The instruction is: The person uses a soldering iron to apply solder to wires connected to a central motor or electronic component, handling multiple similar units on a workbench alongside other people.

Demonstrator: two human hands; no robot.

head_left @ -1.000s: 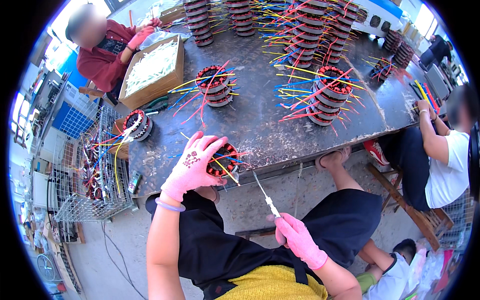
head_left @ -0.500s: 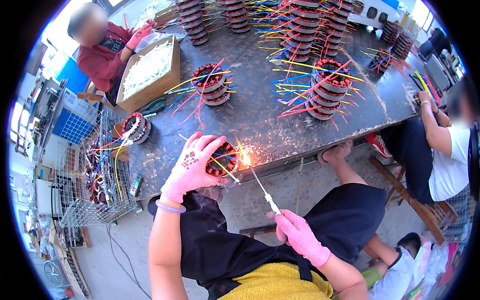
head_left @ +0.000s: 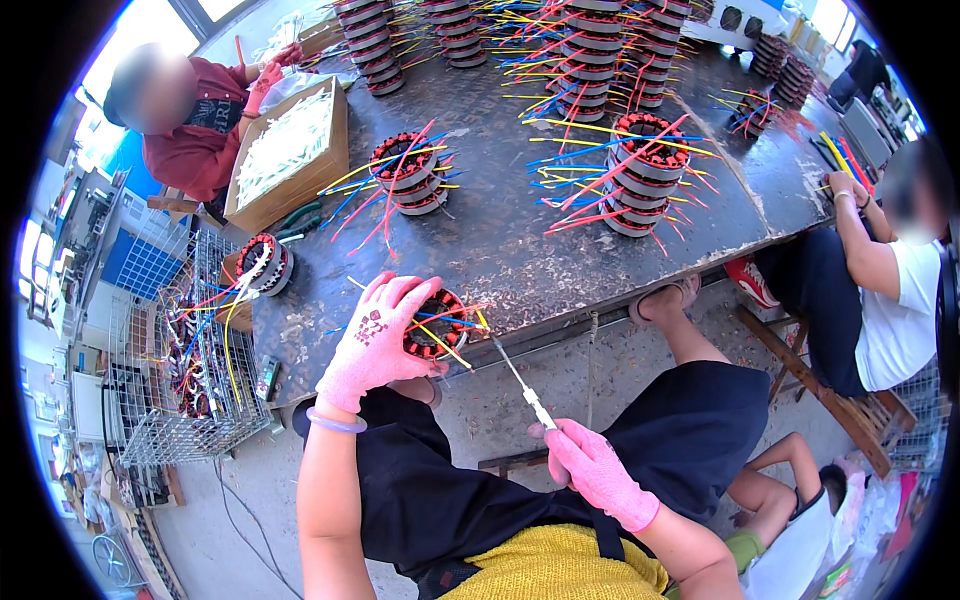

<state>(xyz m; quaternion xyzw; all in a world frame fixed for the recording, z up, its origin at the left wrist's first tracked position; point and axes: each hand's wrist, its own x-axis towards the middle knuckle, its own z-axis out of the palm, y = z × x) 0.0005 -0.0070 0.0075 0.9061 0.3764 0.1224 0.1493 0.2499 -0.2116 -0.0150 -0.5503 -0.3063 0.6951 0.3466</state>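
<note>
My left hand (head_left: 372,335), in a pink glove, grips a motor stator (head_left: 458,318), a ring with red insulation, at the near edge of the table. Yellow, red and blue wires stick out from it. My right hand (head_left: 603,478), also gloved, is closed around a thin metal-rod tool (head_left: 537,405) with a white handle. The rod's tip is close to the wire ends on the stator's right side; whether it touches them I cannot tell. Farther back stand a short stator stack (head_left: 412,188) and a taller stack (head_left: 640,200). Another stator (head_left: 268,268) sits at the table's left edge.
Tall stator stacks (head_left: 585,75) with splayed wires stand at the back. A cardboard box (head_left: 300,172) holds white strips, with green-handled pliers (head_left: 303,217) beside it. A wire basket (head_left: 165,435) is left of the table. People sit at far left and right; another is low at lower right.
The bright flame and sparks at the rod's tip are gone; a small glow remains at a wire end. The view has shifted slightly. Both hands keep their grips.
</note>
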